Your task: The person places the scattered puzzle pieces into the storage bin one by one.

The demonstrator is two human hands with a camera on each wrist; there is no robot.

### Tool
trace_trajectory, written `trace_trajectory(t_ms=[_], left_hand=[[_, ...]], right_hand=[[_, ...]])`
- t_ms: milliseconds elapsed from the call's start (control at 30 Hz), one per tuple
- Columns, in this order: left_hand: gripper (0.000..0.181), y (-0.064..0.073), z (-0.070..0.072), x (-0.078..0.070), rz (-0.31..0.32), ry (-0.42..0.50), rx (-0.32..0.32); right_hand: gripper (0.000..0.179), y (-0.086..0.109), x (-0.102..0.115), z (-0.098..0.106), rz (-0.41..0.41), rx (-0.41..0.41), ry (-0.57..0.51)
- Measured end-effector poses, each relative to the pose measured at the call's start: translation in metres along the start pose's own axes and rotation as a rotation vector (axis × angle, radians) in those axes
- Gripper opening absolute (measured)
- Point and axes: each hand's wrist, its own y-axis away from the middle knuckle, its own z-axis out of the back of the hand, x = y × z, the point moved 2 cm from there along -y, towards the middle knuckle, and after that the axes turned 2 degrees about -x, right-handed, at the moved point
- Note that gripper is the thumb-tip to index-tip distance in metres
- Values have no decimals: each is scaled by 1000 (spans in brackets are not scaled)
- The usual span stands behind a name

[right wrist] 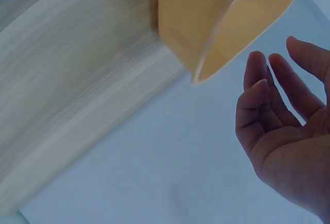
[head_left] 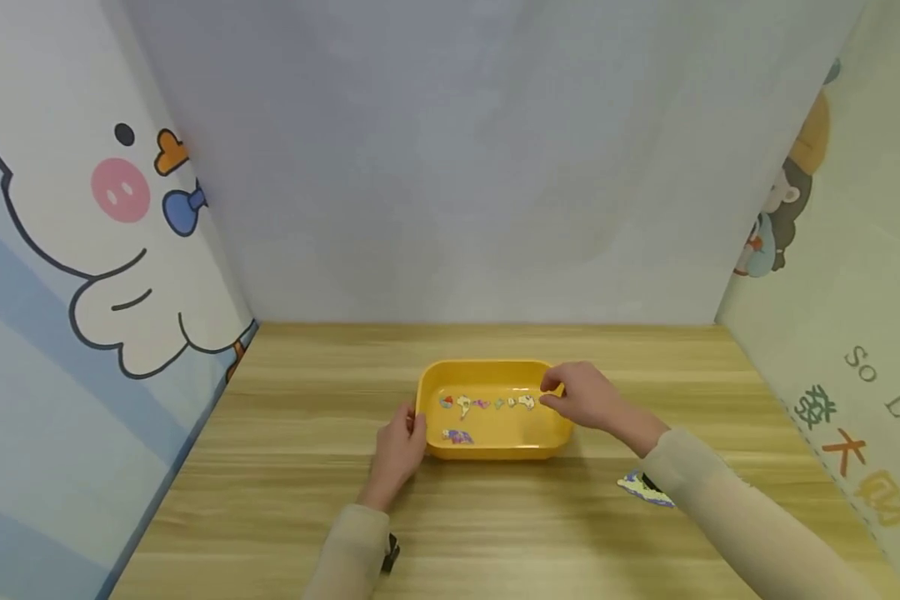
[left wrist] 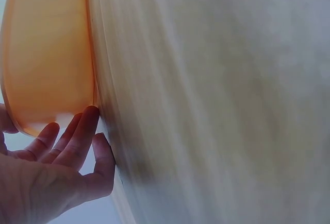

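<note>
A yellow rectangular tray sits on the wooden table. My left hand holds its left end, with fingers along the outer wall and the thumb at the rim. Over the tray's right end hovers my right hand, its fingers loosely bent with a gap between thumb and index finger and nothing between them. Several small flat sticker-like pieces lie in a row in the tray, among them a cream piece, a pink one and a white one. Nearer me inside lies a purple patterned piece.
To the right of the tray, a flat pale piece with a blue-purple edge lies on the table, partly hidden by the right sleeve. Behind stands a plain grey backdrop. Printed cartoon panels close off both sides.
</note>
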Motion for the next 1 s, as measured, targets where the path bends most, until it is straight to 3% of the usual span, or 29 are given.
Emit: trace_trajectory(t_ms=[267,500,767,1000], left_hand=[[15,-2,5,0,7,-33,-23],[13,0,3,-2,-26,-40,-21],[15,0,0,-3,-29,-51,-26],[15,-1,0,0,-19,-60,-31]], right_hand=[[15,9,-10,7,-29,44,-62],[17,24,-20,15,-63,52,-79],[15,39,-41,11,-83,28,-50],[8,57,-57,7,-68,66,-64]])
